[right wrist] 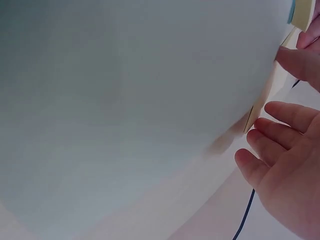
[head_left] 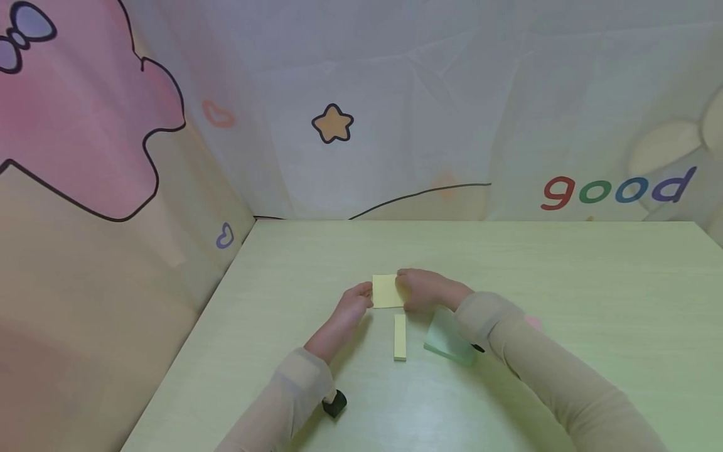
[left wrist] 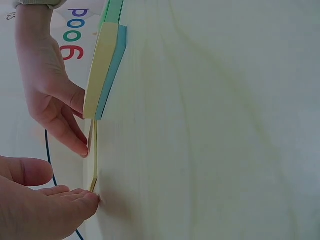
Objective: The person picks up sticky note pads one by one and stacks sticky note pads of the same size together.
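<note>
A square yellow sticky-note pad point(head_left: 386, 291) lies on the table between the two hands. My left hand point(head_left: 357, 300) is at its left edge; the left wrist view shows the straight fingers point(left wrist: 85, 202) of that hand touching the pad's end, thumb apart. Over the pad's right part is my right hand point(head_left: 425, 290), thumb toward the near edge and loosely extended fingers point(right wrist: 272, 132) at the far edge. Nearer the body lies a narrow yellow strip pad point(head_left: 400, 339), with a blue layer point(left wrist: 112, 70) under it. A pale green pad point(head_left: 450, 339) sits below the right wrist.
Behind the right sleeve a bit of pink paper point(head_left: 533, 323) shows. The pale table point(head_left: 305, 263) ends at a printed cloth backdrop point(head_left: 395, 138). A black wrist device point(head_left: 335, 404) hangs under the left sleeve.
</note>
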The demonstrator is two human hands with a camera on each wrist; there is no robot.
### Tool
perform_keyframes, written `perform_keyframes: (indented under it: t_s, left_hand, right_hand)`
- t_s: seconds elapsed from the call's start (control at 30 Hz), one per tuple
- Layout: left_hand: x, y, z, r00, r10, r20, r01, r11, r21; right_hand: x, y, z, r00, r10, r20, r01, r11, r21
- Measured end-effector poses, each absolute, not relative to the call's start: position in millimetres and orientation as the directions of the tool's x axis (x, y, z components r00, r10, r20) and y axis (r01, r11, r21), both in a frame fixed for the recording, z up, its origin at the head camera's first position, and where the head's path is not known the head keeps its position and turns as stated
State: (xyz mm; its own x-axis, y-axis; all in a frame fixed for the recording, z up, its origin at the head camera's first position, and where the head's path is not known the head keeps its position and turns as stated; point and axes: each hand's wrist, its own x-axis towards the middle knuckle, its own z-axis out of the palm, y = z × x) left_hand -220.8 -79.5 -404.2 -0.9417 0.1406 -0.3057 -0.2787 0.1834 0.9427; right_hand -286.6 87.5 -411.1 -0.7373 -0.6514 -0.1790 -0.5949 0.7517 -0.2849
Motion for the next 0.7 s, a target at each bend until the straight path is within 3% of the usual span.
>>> perform_keyframes:
  t_s: [0.17, 0.5, 0.7]
  left_hand:
    - [-214.3, -79.2, -393.9, -0.94, 0.161, -0.299, -0.265, 0.205, 0.942]
    - [-229.2, -82.4, -421.6, -0.945, 0.142, -0.296, -0.265, 0.202, 0.943]
    - [-223.9, -81.6, -412.7, -0.945, 0.144, -0.295, -0.264, 0.202, 0.943]
  right_hand:
    - [-288.0, 88.0, -411.2, -0.745, -0.637, -0.2, -0.583, 0.767, -0.27]
    - [-288.4, 88.2, -407.4, -0.754, -0.628, -0.195, -0.572, 0.772, -0.277]
    - [-287.9, 86.5, -407.2, -0.751, -0.638, -0.171, -0.593, 0.765, -0.249]
